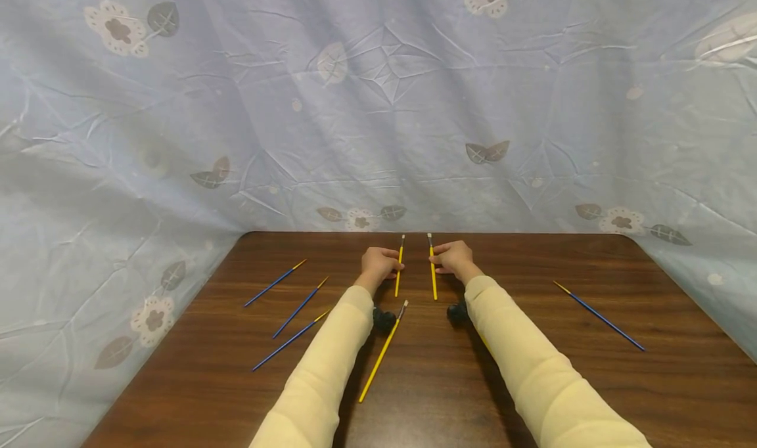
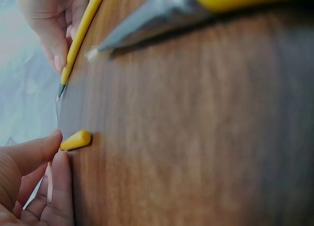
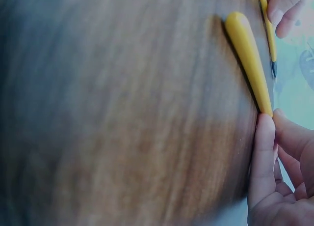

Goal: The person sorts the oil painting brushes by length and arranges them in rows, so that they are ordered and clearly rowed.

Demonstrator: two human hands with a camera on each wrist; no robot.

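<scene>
Near the table's far edge my left hand point(image 1: 380, 263) pinches a yellow paintbrush point(image 1: 399, 272) between thumb and fingers, its pale bristles pointing away from me. Just to the right, my right hand point(image 1: 454, 259) pinches another yellow paintbrush point(image 1: 434, 277), also bristles-away; the two brushes stand almost parallel with a gap between them. In the left wrist view the rounded handle end point(image 2: 77, 140) sticks out from the left thumb and fingertips. The right wrist view has the other handle point(image 3: 249, 59) reaching out from the right fingertips, close over the wood.
A third yellow paintbrush point(image 1: 381, 359) lies between the forearms, and a yellow handle point(image 1: 486, 343) is mostly hidden by the right sleeve. Several blue paintbrushes, such as this slim one point(image 1: 275, 282), lie at left; one blue paintbrush point(image 1: 603, 318) lies at right. Patterned cloth point(image 1: 378, 119) hangs behind the table.
</scene>
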